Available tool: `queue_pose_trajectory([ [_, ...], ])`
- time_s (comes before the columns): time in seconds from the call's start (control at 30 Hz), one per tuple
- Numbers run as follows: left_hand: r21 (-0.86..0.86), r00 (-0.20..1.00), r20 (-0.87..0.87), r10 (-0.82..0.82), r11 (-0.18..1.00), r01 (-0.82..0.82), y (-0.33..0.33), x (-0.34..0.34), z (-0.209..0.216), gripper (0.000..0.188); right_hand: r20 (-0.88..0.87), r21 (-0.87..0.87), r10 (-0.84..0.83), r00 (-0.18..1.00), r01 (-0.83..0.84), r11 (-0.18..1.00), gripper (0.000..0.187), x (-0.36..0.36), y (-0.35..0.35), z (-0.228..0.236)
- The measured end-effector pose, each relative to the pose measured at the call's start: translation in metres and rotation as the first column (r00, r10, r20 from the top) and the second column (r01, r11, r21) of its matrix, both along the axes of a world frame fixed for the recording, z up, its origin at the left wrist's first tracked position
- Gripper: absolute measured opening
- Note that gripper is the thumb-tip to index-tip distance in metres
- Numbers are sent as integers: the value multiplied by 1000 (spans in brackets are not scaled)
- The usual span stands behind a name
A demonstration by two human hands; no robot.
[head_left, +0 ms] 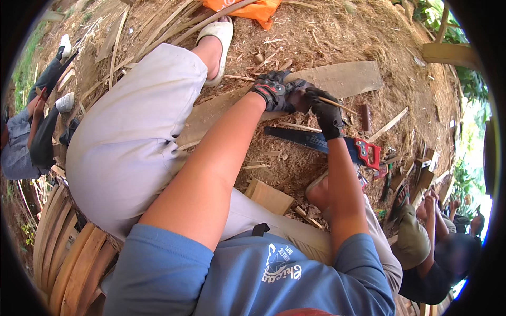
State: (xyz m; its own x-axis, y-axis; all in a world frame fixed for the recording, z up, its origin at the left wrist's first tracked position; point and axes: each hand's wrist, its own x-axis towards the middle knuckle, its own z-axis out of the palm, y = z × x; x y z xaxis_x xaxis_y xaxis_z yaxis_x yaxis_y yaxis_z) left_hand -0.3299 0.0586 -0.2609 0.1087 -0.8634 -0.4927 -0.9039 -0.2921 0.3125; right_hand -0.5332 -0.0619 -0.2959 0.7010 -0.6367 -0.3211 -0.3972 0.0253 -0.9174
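Observation:
My left hand (274, 90), in a black fingerless glove with red marks, is closed over the long wooden board (348, 79) on the ground. Its fingers curl round a small dark brownish piece (300, 100) that I cannot make out. Just to the right, my right hand (326, 113), gloved in black, is closed with a thin wooden stick (338, 105), pencil-like, poking out past its knuckles. Both hands almost meet above the board. Below my right hand lies a handsaw (300, 138) with a dark blade and a red handle, partly covered by my forearm.
Sawdust and chips cover the ground. A short wood block (268, 196) sits between my legs, and a reddish-brown bar (365, 117) lies right of my hands. Curved timbers (79, 263) are stacked lower left; an orange bag (253, 10) lies at the top. Other people sit at both sides.

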Motion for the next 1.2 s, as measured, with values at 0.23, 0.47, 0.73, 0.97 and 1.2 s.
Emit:
queue_pose_trajectory([
  [0.23, -34, 999, 20, -43, 998, 43, -5, 0, -18, 106, 50, -330, 261, 964, -231, 915, 25, -10, -17, -24],
  [0.47, -4, 1000, -5, -20, 1000, 20, -5, 3, -17, 111, -59, 159, 112, 992, -101, 982, 27, 4, -8, 6],
  [0.73, 1, 1000, -24, -11, 1000, 11, -5, 2, -10, 111, 156, 130, 101, 983, -121, 984, 28, -13, -12, -20],
  [0.97, 19, 1000, -28, -5, 1000, 5, -4, 1, -1, 114, 48, -37, -73, 996, 75, 997, 26, -15, -6, -4],
  [1.2, 3, 999, -18, -28, 1000, 28, -7, 2, -5, 119, 59, 50, 124, 991, -127, 991, 34, -36, -29, -18],
])
